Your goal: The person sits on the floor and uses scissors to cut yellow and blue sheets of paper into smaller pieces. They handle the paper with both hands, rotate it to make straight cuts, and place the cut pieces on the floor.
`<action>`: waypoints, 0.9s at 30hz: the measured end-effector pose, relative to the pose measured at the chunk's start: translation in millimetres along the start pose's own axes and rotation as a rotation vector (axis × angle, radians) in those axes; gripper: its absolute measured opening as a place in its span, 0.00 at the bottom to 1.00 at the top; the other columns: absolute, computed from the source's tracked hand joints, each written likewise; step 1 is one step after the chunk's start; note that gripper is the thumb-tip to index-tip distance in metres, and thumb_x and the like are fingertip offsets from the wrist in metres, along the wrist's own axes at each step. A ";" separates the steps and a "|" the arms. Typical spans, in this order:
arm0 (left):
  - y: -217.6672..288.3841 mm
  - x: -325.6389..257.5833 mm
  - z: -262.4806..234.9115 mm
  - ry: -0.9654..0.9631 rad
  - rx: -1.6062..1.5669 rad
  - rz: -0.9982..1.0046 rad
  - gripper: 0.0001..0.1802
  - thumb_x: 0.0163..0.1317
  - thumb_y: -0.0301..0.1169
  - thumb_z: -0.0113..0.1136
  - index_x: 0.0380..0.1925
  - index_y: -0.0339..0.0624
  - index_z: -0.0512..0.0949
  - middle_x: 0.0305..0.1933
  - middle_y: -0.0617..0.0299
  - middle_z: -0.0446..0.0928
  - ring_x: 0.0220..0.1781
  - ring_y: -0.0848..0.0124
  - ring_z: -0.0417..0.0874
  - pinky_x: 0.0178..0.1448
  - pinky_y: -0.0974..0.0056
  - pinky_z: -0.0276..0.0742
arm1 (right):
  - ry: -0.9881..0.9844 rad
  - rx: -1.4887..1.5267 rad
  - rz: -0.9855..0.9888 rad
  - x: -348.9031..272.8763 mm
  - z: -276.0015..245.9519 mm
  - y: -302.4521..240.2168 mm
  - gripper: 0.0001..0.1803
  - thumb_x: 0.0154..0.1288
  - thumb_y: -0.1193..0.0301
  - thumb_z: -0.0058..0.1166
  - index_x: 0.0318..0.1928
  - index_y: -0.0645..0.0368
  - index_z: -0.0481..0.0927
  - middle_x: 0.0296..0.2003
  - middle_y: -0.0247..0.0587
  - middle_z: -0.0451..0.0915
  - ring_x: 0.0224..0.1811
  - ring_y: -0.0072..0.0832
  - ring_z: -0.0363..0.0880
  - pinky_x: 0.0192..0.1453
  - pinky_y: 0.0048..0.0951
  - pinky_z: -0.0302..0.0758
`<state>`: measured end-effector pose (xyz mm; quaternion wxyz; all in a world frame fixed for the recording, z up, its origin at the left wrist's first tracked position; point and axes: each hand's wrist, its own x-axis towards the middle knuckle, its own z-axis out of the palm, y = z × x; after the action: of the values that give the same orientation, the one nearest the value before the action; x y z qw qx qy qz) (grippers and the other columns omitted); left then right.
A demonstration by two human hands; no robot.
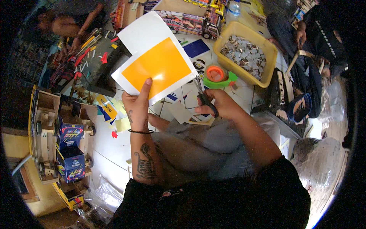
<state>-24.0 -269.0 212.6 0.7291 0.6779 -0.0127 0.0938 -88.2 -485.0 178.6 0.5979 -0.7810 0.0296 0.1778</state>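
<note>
Floor (110, 149): pale tile, person sits on it, grey cloth over the lap, paper offcuts scattered all round. Crowded room. Two other people at the far edge, one far left, one far right, each busy with own hands.

Left: wooden model truck (57, 141) with blue printed panels, lying along the near-far line. Far centre: second decorated truck (190, 19). Far left: dark board (95, 65) strewn with red and yellow scraps. Far right: yellow tub (246, 51) full of small cut pieces. Between tub and sheet: tape roll (216, 73) on a green holder.

Sheet (156, 63): white paper with orange rectangle, held up over the floor, long axis running near-left to far-right. Left hand (137, 107) pinches its near edge, thumb up on the orange face, fingers closed behind.

Right hand (217, 105) closed through the handles of scissors (204, 97), blades pointing far-left. Tips sit just beside the sheet's right near edge; can't tell if they touch. Sheet lies left and far of the scissors, so right hand is the one closing the gap.
</note>
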 end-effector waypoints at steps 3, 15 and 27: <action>-1.1 -1.8 1.0 -0.009 0.049 0.035 0.12 0.50 0.28 0.62 0.33 0.32 0.76 0.34 0.58 0.78 0.34 0.75 0.78 0.40 0.72 0.72 | 0.049 -0.045 -0.068 0.1 0.1 -2.1 0.29 0.36 0.48 0.66 0.26 0.62 0.74 0.17 0.36 0.73 0.20 0.23 0.73 0.26 0.22 0.69; -2.6 -6.5 7.6 -0.035 0.129 0.095 0.12 0.50 0.28 0.63 0.33 0.33 0.76 0.33 0.59 0.78 0.33 0.76 0.77 0.38 0.73 0.71 | 0.110 -0.071 -0.047 0.7 -2.0 -1.6 0.35 0.32 0.42 0.64 0.26 0.64 0.77 0.22 0.43 0.77 0.25 0.29 0.76 0.33 0.27 0.71; -4.1 -6.0 6.9 -0.011 0.201 0.132 0.13 0.50 0.29 0.62 0.35 0.34 0.75 0.33 0.61 0.78 0.30 0.77 0.77 0.32 0.75 0.70 | 0.174 -0.088 -0.041 1.7 1.0 1.8 0.27 0.36 0.50 0.67 0.23 0.62 0.74 0.16 0.32 0.71 0.17 0.19 0.68 0.22 0.20 0.64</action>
<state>-28.5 -276.8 208.2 0.6497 0.7456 -0.0520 0.1387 -87.3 -484.3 176.2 0.5618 -0.8194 0.0576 0.0982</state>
